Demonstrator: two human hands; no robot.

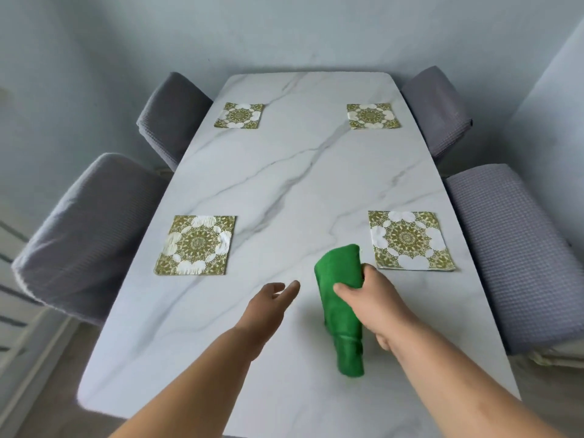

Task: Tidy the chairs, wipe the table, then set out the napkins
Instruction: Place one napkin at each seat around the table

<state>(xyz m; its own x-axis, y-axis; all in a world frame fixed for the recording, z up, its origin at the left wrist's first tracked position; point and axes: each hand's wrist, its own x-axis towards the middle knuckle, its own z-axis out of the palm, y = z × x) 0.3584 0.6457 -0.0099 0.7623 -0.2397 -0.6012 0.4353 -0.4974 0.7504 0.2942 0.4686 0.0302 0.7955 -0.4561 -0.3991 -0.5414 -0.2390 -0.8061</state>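
Seemingly little remains. Four grey chairs stand tucked against the table [284, 172]: the near left chair [85, 229], far left chair [172, 115], far right chair [439, 112] and near right chair [512, 248]. A patterned napkin lies flat before each: near left napkin [196, 245], far left napkin [238, 115], far right napkin [372, 116], near right napkin [409, 240]. The right hand [366, 298] has its grip curled round the green cloth [341, 263], over the near middle of the table, just beside the near right napkin. The left hand [268, 308] hovers with a wide grip, holding nothing. By my reading, only putting the cloth away is left.
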